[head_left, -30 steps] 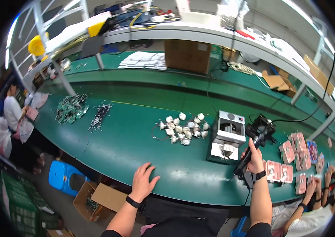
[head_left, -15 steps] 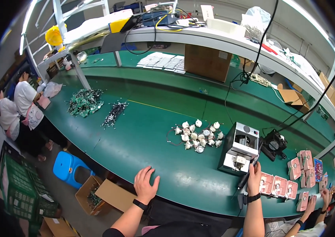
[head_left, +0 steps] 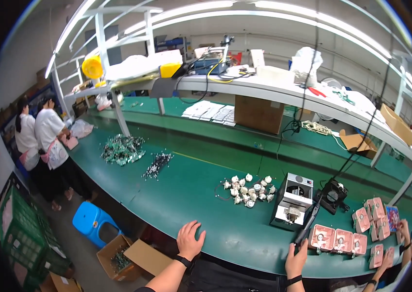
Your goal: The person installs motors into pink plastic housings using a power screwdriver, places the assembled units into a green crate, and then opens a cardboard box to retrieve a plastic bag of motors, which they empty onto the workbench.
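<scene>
My left hand [head_left: 190, 241] rests near the front edge of the green bench, fingers stretched and thumb apart, holding nothing. At the right, my right hand [head_left: 296, 258] is at the bench edge with thumb and fingers apart. Just beyond its fingertips is a slim black tool [head_left: 308, 221], probably an electric screwdriver, tilted beside a grey and black machine [head_left: 291, 207]; whether the fingertips touch it I cannot tell. Several white round parts with wires [head_left: 250, 190] lie left of the machine. Pink open housings [head_left: 322, 238] stand in a row right of my right hand.
A small black fan [head_left: 333, 194] stands behind the housings. More pink housings [head_left: 381, 224] and a co-worker's hands [head_left: 403, 231] are at the far right. Green circuit boards [head_left: 121, 148] and a wire pile [head_left: 157, 164] lie left. A blue stool [head_left: 94, 224] and cardboard box [head_left: 118, 258] stand below.
The view has tilted upward, so the bench sits lower in the picture. My right hand has drawn back from beside the black tool toward the bench edge. My left hand stays open.
</scene>
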The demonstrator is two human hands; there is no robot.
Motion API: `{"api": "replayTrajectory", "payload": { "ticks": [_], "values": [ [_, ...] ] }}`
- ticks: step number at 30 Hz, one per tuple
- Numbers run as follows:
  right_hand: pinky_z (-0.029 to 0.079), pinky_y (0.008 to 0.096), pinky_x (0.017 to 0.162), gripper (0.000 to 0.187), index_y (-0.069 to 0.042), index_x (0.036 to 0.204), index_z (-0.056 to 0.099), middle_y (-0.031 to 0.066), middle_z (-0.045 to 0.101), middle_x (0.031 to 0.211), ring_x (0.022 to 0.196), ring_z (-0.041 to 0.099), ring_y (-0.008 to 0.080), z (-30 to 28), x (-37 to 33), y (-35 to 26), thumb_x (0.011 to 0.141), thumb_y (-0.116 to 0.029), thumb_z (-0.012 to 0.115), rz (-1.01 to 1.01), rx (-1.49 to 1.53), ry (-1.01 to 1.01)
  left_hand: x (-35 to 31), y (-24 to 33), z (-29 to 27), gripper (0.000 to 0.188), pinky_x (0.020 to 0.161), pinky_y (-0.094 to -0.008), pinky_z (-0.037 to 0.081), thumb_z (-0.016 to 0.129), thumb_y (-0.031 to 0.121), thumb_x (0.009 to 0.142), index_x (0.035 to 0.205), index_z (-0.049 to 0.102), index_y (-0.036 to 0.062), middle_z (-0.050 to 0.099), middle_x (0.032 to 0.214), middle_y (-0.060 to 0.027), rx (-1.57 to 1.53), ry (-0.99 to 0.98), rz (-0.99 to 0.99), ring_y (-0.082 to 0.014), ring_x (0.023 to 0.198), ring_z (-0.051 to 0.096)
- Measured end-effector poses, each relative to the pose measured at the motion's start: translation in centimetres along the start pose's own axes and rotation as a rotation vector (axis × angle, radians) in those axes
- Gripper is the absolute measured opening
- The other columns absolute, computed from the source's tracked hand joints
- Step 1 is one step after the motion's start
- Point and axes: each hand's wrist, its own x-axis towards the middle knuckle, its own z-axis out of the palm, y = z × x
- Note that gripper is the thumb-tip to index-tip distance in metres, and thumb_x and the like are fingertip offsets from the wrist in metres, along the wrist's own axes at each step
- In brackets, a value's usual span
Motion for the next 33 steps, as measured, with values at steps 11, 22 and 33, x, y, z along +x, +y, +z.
{"api": "replayTrajectory", "payload": {
  "ticks": [11, 22, 33],
  "values": [
    [0.052, 0.0378, 0.060, 0.022, -0.004, 0.091, 0.062, 0.0133, 0.064, 0.068, 0.066, 0.064, 0.0286, -7.2, -10.3, -0.9, 0.082, -0.023, 0.069, -0.005, -0.026, -0.095, -2.7, 6.6, 1.3, 0.030, 0.087, -0.0463, 0.047, 0.069, 0.024, 0.078, 0.100, 0.062, 0.0053, 0.061, 0.111, -0.0165, -0.340, -0.359, 0.394, -0.0346, 0.102, 0.058],
    [0.052, 0.0405, 0.066, 0.047, 0.003, 0.083, 0.068, 0.0198, 0.068, 0.076, 0.069, 0.068, 0.0311, -15.3, -33.3, 16.6, 0.084, -0.043, 0.060, 1.502, -0.125, 0.430, -3.7, 19.5, 5.6, 0.039, 0.092, -0.0435, 0.044, 0.068, 0.023, 0.085, 0.114, 0.060, -0.0002, 0.061, 0.112, -0.0201, -0.809, -1.046, 1.135, -0.0399, 0.106, 0.055],
    [0.051, 0.0371, 0.064, 0.034, -0.003, 0.073, 0.069, 0.0096, 0.069, 0.071, 0.060, 0.064, 0.0242, 2.0, -66.9, 5.1, 0.083, -0.033, 0.057, 2.037, -0.399, 0.248, -2.5, 23.6, 3.5, 0.040, 0.094, -0.0413, 0.045, 0.068, 0.027, 0.086, 0.115, 0.061, 0.0000, 0.063, 0.114, -0.0209, -0.807, -1.494, 1.148, -0.0376, 0.107, 0.058]
  ]
}}
